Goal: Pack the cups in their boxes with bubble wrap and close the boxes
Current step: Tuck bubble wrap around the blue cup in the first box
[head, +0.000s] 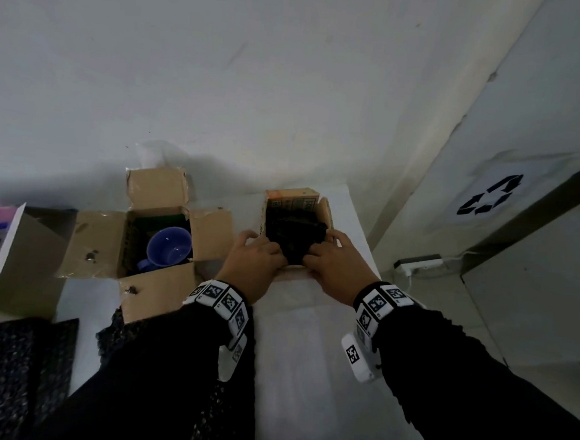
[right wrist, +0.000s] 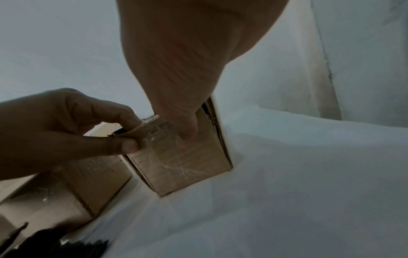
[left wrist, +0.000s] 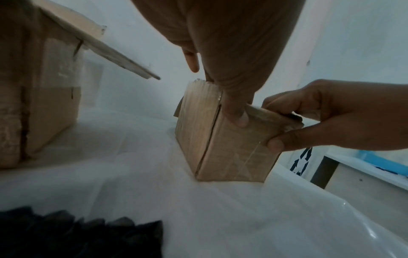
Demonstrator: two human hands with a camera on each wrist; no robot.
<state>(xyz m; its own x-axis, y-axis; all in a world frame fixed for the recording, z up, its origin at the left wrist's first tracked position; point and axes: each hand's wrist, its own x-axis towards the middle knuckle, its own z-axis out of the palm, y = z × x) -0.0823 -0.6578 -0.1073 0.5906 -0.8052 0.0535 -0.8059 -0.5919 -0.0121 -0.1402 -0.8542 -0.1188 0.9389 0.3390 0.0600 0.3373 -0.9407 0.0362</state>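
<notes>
Now both hands grasp the small box's near flap.
Left hand (head: 256,259) and right hand (head: 335,264) pinch the flap (left wrist: 268,116); black wrap (head: 294,232) sits just beyond the fingers.

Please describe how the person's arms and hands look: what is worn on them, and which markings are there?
Both hands, left hand and right hand, are bare. Black long sleeves cover both arms. Each wrist carries a white band of blocks printed with square black-and-white codes.

Recycling symbol (head: 489,198) on white panel (head: 547,100)
</notes>
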